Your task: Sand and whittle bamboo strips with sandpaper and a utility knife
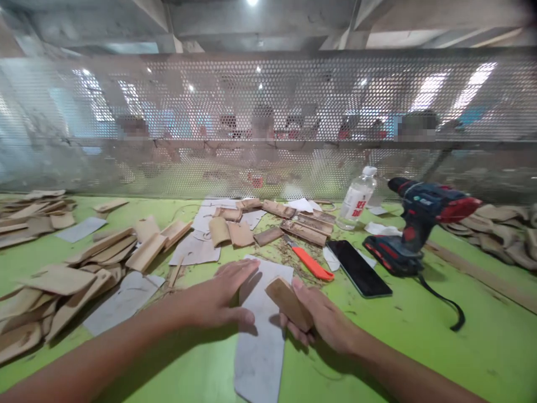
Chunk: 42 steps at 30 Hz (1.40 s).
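My right hand (pixel 321 319) is closed round a small curved piece of tan wood or bamboo (pixel 288 302), held on top of a grey sheet of sandpaper (pixel 262 341) lying on the green table (pixel 419 336). My left hand (pixel 222 296) lies flat with its fingers stretched out, pressing on the left edge of the same sheet. An orange-handled knife (pixel 312 263) lies just beyond the sheet.
Piles of tan wood pieces (pixel 75 280) cover the left of the table and more (pixel 268 221) lie at the middle back. A black phone (pixel 358 267), a cordless drill (pixel 419 221) and a plastic bottle (pixel 356 198) stand to the right. A perforated metal screen (pixel 268 123) closes the back.
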Available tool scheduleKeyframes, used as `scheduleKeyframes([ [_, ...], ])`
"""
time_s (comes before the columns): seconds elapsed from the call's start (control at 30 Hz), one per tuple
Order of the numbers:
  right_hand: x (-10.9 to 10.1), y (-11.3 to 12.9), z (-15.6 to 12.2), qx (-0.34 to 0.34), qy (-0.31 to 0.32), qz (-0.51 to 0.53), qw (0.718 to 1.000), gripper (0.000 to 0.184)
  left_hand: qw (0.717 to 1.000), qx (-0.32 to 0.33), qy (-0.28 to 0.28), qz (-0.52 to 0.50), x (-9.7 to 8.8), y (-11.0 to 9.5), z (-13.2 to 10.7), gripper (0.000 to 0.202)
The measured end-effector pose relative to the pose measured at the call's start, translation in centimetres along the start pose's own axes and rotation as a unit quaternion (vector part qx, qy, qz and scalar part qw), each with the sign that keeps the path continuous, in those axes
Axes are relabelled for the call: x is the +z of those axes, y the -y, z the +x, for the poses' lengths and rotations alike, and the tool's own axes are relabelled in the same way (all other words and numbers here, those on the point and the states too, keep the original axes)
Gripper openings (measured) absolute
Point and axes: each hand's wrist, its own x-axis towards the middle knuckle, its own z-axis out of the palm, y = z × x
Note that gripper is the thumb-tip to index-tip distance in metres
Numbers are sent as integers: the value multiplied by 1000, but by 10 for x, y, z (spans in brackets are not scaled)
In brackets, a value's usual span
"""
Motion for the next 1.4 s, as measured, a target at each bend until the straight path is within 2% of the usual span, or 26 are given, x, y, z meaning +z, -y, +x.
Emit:
scheduleKeyframes([
  [0.1, -5, 5, 4, -57, -67, -94, 992, 68, 1000, 9, 11, 2, 0, 3, 17, 116],
  [0.2, -13, 9, 8, -111, -119, -220, 962, 58, 999, 8, 46, 15, 4, 3, 28, 125],
  [0.33, -16, 5, 10, -109, -102, -396, 906, 53, 996, 9, 84, 18, 3, 5, 33, 122],
  [0.43, -12, -1, 14, -87, -105, -480, 867, 54, 994, -6, 111, 3, -6, 9, 33, 128],
  [0.53, -10, -2, 24, -95, -87, -546, 828, 52, 994, -3, 107, 11, -13, 14, 33, 131],
  [0.67, -18, 10, 44, -129, -25, -599, 790, 52, 995, -22, 93, 13, -10, 20, 31, 138],
  [0.8, -29, 15, 59, -155, 28, -606, 780, 54, 996, -27, 82, 14, -3, 24, 27, 134],
  [0.97, -29, 2, 58, -168, 28, -608, 776, 55, 996, -47, 71, 12, -2, 25, 26, 133],
  [1.13, -31, -3, 56, -190, 55, -608, 769, 50, 993, -54, 107, 11, -8, 22, 29, 128],
  [1.27, -36, -2, 61, -184, 17, -631, 754, 47, 992, -63, 112, 5, -8, 22, 30, 129],
  [1.4, -31, -5, 60, -237, 66, -621, 744, 46, 994, -46, 103, -2, -3, 27, 28, 130],
])
